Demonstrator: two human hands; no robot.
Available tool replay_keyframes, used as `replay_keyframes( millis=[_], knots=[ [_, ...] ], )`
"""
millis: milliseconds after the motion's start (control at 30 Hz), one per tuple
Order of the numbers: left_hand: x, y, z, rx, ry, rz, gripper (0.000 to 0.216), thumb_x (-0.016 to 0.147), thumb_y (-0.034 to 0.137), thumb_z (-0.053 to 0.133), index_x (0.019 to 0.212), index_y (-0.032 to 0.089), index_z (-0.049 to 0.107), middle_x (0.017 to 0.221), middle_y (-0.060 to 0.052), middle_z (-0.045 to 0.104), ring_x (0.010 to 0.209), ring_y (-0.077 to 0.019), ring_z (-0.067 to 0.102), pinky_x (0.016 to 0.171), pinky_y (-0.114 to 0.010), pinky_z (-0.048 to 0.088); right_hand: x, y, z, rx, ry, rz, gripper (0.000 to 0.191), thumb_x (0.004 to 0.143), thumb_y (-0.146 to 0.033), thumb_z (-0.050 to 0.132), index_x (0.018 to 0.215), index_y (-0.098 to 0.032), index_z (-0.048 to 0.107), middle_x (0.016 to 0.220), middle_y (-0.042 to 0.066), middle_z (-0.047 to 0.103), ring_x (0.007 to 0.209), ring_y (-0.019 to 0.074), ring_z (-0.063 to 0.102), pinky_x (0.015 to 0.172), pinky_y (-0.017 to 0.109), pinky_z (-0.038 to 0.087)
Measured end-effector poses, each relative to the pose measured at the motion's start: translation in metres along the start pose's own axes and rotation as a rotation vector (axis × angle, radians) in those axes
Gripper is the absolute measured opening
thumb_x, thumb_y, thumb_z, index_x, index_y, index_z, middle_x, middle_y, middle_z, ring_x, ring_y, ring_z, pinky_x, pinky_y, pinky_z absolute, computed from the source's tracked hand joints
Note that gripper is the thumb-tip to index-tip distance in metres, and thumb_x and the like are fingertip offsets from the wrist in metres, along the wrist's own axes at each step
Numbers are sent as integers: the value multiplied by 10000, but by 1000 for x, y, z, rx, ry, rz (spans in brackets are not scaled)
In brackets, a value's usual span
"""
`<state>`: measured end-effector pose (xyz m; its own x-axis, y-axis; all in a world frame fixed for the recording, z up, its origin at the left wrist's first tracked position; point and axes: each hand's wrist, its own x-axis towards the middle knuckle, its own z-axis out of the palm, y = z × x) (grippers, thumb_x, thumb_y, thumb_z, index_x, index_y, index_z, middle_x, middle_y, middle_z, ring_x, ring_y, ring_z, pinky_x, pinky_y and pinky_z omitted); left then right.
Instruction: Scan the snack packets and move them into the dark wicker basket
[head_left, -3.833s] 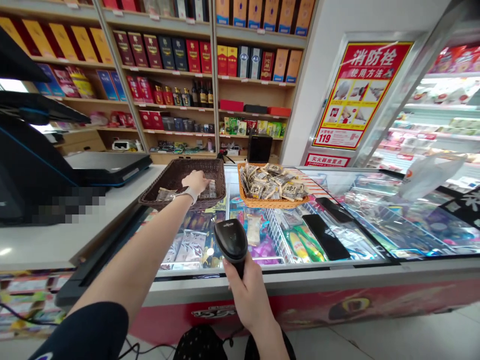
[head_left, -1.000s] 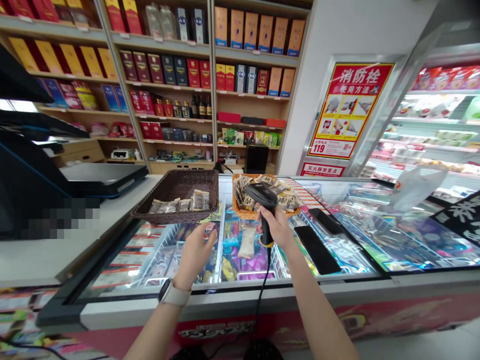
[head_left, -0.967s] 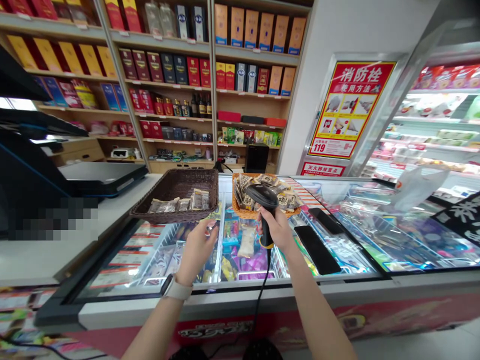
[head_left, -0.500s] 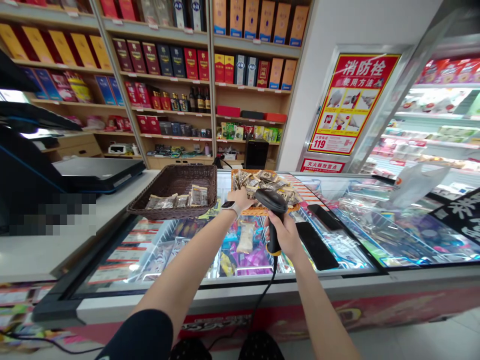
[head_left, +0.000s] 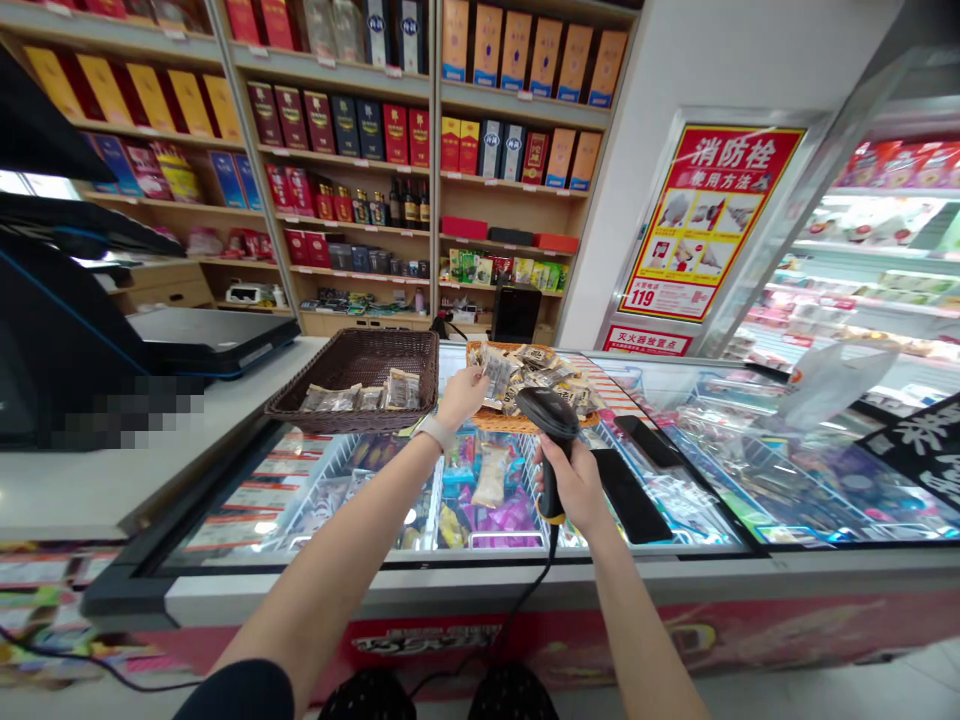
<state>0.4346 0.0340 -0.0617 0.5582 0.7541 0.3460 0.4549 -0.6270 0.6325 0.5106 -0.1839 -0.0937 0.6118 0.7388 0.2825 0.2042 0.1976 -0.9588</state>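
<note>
My left hand point(head_left: 463, 394), with a watch strap at its wrist, pinches a small snack packet point(head_left: 496, 368) at the left side of an orange woven basket point(head_left: 504, 424). Many similar packets point(head_left: 559, 375) fill that basket. My right hand point(head_left: 571, 478) is wrapped round the handle of a black barcode scanner point(head_left: 550, 415), whose head is over the basket's front right part. A cable runs down from the scanner. To the left, a dark brown basket point(head_left: 352, 365) has several packets point(head_left: 367, 396) along its front.
Both baskets stand on the glass top of a chest freezer point(head_left: 442, 575). Two black phones point(head_left: 631, 497) lie right of the scanner. A single packet point(head_left: 491, 475) lies in front of the orange basket. At left are a counter point(head_left: 67, 495) and a scale point(head_left: 214, 335).
My left hand has come up and slightly left out of the orange basket's pile, now with a packet in its fingers. The right hand still holds the scanner, and the view has shifted slightly.
</note>
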Motion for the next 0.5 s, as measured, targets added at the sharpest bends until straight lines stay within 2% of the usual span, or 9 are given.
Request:
replay_keyframes(
  millis=[167,267,367,433,500],
  knots=[
    [-60,-40,-10,-462,128,-28,399,917,363,576,1195,97,681,1171,-153,738,1090,-266,691,949,-356,539,-15,1,5,-21,-34,-4,497,877,-696,661,933,-203,619,693,2,642,533,180,605,489,292,524],
    [-100,-65,-8,-585,134,-96,464,909,443,581,1231,114,640,1106,-132,727,952,-244,712,815,-353,597,-28,2,12,-40,-82,0,476,897,-680,643,874,-205,621,712,13,645,549,177,598,499,290,523],
    [-126,-82,-2,-686,63,-186,540,910,536,563,1286,148,588,1014,-90,704,726,-193,695,617,-324,607,-44,2,21,-63,-131,13,443,922,-644,631,872,-204,636,718,14,645,555,179,600,497,288,515],
    [-135,-88,2,-745,31,-205,559,902,562,573,1294,164,573,1003,-83,699,696,-189,692,574,-321,608,-53,2,27,-75,-157,22,417,938,-619,627,899,-204,641,689,8,633,556,184,604,492,285,510],
    [-139,-91,5,-786,27,-199,559,885,553,601,1293,171,563,1018,-89,708,739,-201,702,602,-334,626,-60,1,33,-76,-173,28,406,946,-607,620,904,-203,641,652,3,623,542,186,603,490,284,513]
  ],
)
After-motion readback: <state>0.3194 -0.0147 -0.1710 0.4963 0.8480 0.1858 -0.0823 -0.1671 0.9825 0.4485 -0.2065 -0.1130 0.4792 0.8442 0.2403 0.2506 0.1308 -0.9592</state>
